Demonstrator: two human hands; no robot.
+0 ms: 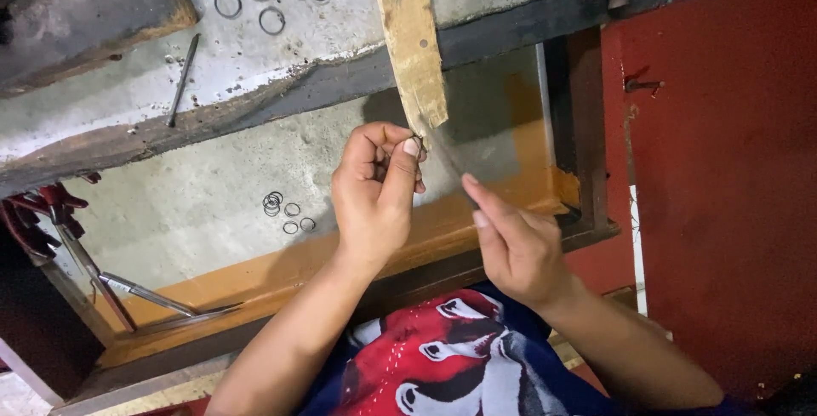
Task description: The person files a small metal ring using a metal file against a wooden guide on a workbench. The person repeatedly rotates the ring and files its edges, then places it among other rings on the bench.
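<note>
Far left you've got red-handled pliers (pixel 51 212) lying in the tray, then a few loose metal rings (pixel 285 209) on the grey surface. Your left hand (pixel 374 190) is pinching a small ring (pixel 416 142) right at the wooden peg (pixel 413 37) tip. Your right hand (pixel 515 246) grips a thin blurry tool (pixel 444 154) angled toward that ring.

We see a dim, warm-toned view lit from about twelve o'clock. The left hand (pixel 374 195) casts a soft shadow on the pale grey concrete tray floor (pixel 196 203) toward one o'clock. The right hand (pixel 515 246) is motion-blurred. Corners at seven and five o'clock sink into darkness.
</note>
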